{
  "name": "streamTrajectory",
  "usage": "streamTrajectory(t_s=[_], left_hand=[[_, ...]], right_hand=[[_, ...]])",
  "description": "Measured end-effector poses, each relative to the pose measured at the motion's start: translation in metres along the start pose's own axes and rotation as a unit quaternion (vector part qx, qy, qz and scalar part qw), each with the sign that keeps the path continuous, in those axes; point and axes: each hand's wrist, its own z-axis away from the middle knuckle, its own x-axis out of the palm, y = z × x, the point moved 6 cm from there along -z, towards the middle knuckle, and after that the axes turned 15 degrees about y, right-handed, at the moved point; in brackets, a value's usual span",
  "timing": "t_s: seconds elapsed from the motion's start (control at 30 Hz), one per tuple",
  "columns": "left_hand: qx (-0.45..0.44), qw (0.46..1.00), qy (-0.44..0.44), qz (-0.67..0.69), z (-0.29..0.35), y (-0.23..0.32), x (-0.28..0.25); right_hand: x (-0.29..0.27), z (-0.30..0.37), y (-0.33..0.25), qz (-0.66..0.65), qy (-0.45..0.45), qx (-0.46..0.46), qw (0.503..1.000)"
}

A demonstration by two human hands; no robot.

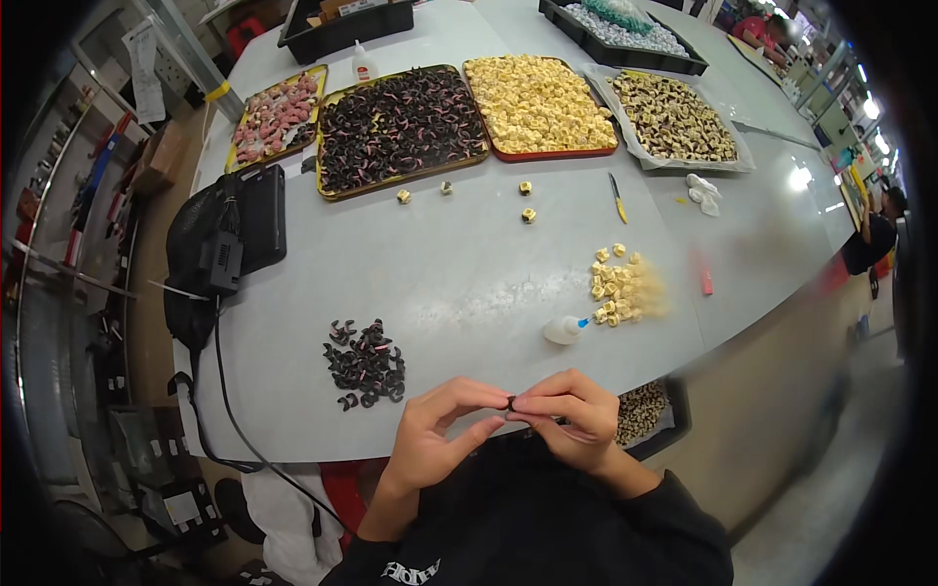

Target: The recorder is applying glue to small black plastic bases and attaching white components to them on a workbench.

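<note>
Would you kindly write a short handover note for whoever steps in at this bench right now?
Left hand and right hand: both pinch one small black curved piece between the fingertips, above the near edge of the grey table.
Nearby: a loose pile of black curved pieces with pink trim to the left, a heap of small yellow pieces and a white glue bottle with a blue tip to the right.
Done: cannot tell from this view.
Left: both loose piles, plus four full trays at the far side.

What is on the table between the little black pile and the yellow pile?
Only the glue bottle lies between the black pile and the yellow pile, in the head view.
</note>
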Motion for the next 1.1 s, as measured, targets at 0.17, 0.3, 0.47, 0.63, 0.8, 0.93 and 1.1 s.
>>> streamTrajectory(t_s=[0.17, 0.3, 0.47, 0.63, 0.8, 0.93, 1.1], left_hand=[[-0.008, 0.997, 0.059, 0.058, 0.001, -0.019, -0.007], [0.015, 0.998, 0.057, 0.009, 0.001, -0.023, -0.013], [0.018, 0.995, 0.073, -0.061, -0.002, -0.026, -0.013], [0.018, 0.996, 0.08, -0.034, -0.004, -0.027, -0.012], [-0.025, 0.993, 0.114, 0.001, -0.003, -0.032, -0.014], [-0.072, 0.987, 0.138, 0.05, 0.001, -0.036, -0.018], [-0.071, 0.988, 0.127, 0.051, -0.001, -0.036, -0.015]], right_hand=[[0.01, 0.0, -0.004, 0.073, 0.002, -0.052, 0.996], [0.017, -0.002, 0.002, 0.033, -0.028, 0.006, 0.999], [-0.012, 0.015, 0.007, 0.062, 0.07, -0.042, 0.995], [-0.042, -0.003, 0.027, 0.226, 0.166, 0.013, 0.96], [-0.027, -0.009, 0.06, 0.231, 0.041, 0.085, 0.968], [-0.03, -0.009, 0.064, 0.166, 0.039, 0.106, 0.98], [-0.023, -0.006, 0.055, -0.152, 0.124, 0.297, 0.934]])
